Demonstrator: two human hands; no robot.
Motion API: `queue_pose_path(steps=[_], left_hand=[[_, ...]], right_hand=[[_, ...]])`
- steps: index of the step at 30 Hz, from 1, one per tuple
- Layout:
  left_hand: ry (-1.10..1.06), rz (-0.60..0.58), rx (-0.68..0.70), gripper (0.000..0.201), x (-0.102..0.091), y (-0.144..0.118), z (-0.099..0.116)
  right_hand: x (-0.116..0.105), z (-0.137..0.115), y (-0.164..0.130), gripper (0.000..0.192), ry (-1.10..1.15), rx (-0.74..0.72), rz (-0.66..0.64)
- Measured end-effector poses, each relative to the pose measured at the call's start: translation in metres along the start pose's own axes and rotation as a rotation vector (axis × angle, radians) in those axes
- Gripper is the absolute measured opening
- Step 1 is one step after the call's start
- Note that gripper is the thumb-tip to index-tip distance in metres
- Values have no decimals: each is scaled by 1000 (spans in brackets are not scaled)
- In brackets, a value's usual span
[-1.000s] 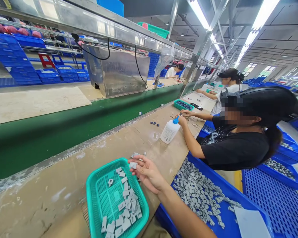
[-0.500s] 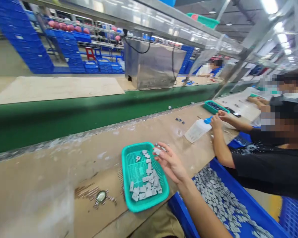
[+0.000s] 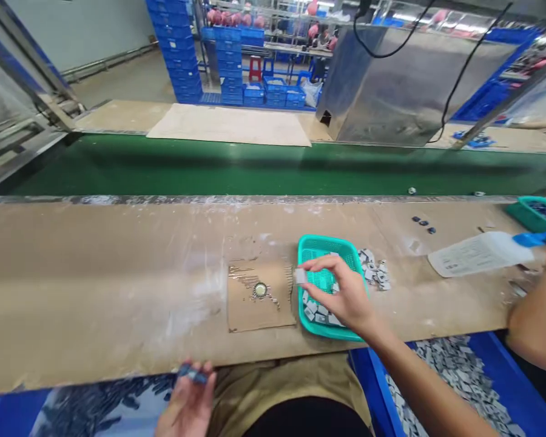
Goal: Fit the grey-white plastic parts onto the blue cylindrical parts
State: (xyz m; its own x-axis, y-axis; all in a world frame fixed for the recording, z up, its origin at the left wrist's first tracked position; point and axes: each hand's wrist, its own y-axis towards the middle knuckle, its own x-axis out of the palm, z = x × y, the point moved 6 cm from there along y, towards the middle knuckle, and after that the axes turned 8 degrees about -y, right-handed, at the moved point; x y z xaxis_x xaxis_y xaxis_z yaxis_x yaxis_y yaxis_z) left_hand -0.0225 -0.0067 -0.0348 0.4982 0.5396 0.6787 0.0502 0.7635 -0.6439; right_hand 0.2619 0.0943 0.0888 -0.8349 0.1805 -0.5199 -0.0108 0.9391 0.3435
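Between the thumb and fingertips of my right hand [image 3: 341, 291] is a small light-grey square plastic piece [image 3: 300, 276]. That hand hovers over the left rim of a green basket [image 3: 332, 332], which holds several similar grey pieces. My left hand [image 3: 192, 394] is low at the table's front edge, its fingers closed on a small dark blue plastic piece [image 3: 193, 374]. Beneath and left of it, a blue bin holds many dark pieces [image 3: 95, 406]. A cardboard square [image 3: 261, 318] with a round, pale-centred metal object [image 3: 260, 290] lies left of the basket.
Loose grey pieces [image 3: 377, 270] lie right of the basket. Beyond are three dark pieces [image 3: 423, 223], a white bottle with blue cap [image 3: 480, 254] and another green basket [image 3: 525, 215]. A blue bin of grey pieces [image 3: 464, 370] sits below. A co-worker's arm [image 3: 539, 309] is at right.
The view has swung left. My right hand has moved from the basket's right side to its left rim, still pinching a grey piece. My left hand has come into view with a dark blue piece.
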Motion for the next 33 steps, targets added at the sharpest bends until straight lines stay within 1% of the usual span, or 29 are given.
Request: queue_pose_path(steps=[2, 4, 6, 7, 9, 12, 14, 15, 16, 18, 20, 22, 24, 25, 27, 30, 33], left_hand=[[-87, -59, -99, 29, 14, 1, -16], [-126, -103, -161, 24, 34, 3, -29], [-123, -90, -126, 20, 49, 6, -34], [-116, -68, -96, 19, 53, 7, -35], [-103, -9, -60, 20, 55, 6, -36], [-98, 61, -60, 22, 51, 5, -36], [-96, 82, -60, 23, 49, 5, -36], [-88, 74, -54, 23, 49, 6, -35], [-77, 53, -43, 22, 50, 6, -35], [-48, -10, -11, 22, 54, 8, -33], [-4, -76, 49, 26, 59, 11, -31], [51, -113, 123, 31, 62, 14, -29], [101, -142, 170, 34, 66, 17, -29], [114, -160, 169, 34, 69, 18, -29], [118, -215, 103, 34, 76, 19, -33], [119, -318, -46, 37, 89, 16, -41], [154, -373, -99, 39, 97, 12, -43]], right_hand=[[31, -7, 4, 16, -141, -119, -209], [54, -8, 6, 15, -245, -186, -344], [70, -4, 9, 18, -342, -209, -420], [76, -2, 10, 19, -377, -213, -448], [86, 2, 12, 21, -426, -225, -490], [99, 4, 12, 19, -494, -256, -533], [106, 6, 11, 17, -534, -271, -557], [108, 6, 11, 16, -550, -277, -565], [108, 6, 11, 16, -551, -275, -567], [103, 4, 11, 16, -471, -228, -545], [91, -1, 11, 18, -285, -127, -480], [78, -9, 8, 21, -36, -14, -388], [67, -18, -2, 24, 147, 47, -314], [64, -22, -7, 26, 208, 57, -295], [58, -33, -19, 29, 262, 31, -280], [53, -45, -31, 34, 260, -66, -271], [53, -50, -33, 35, 206, -129, -294]])
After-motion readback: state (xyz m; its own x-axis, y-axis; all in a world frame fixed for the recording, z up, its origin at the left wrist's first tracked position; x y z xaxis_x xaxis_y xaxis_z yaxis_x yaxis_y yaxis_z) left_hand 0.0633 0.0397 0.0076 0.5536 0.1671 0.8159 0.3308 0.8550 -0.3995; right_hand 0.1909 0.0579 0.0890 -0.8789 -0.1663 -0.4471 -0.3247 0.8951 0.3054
